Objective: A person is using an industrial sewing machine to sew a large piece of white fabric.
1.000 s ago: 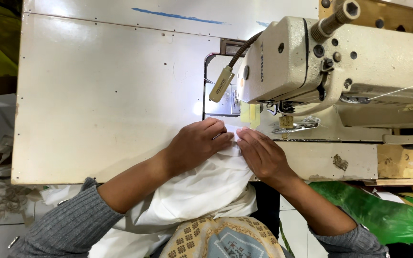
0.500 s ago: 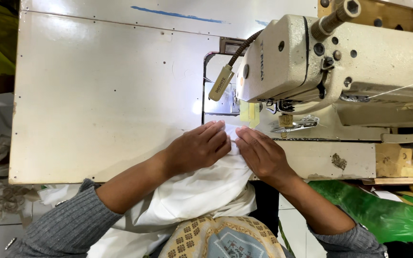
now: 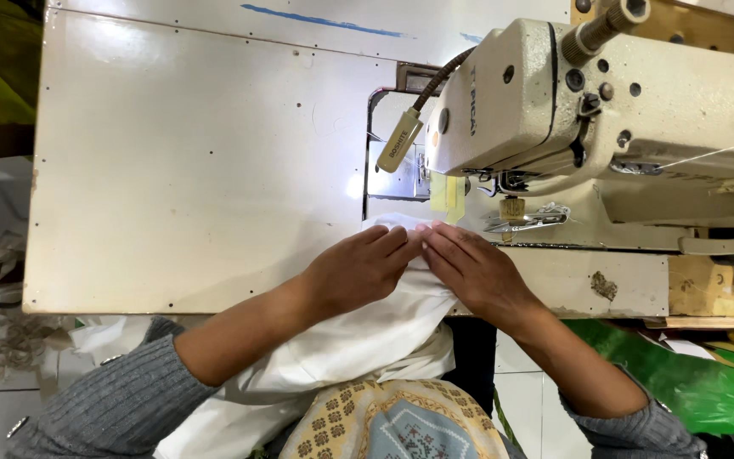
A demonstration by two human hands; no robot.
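A broad cream-coloured table (image 3: 189, 170) is filling most of the view, its worn top carrying a few scuffs and a blue streak along the far edge. An industrial sewing machine (image 3: 605, 110) in the same pale colour is sitting on the table's right side, its head reaching left over the bright, lit plate beneath the needle area. White fabric (image 3: 358, 340) is trailing from the person's lap up over the near edge of the table, and its leading end is lying just in front of the lit plate, near the presser foot. The left hand (image 3: 358, 268) is resting palm down on the fabric with fingers stretched flat and together, pressing it against the table rather than clutching it. The right hand (image 3: 473, 270) is lying just beside it in the same flat, extended way, its fingertips touching those of the left hand over the cloth's front edge; whether either thumb is pinching a fold underneath is hard to tell from this angle. A small lamp (image 3: 399, 144) on a flexible gooseneck is hanging off the machine head, pointing down at the plate.
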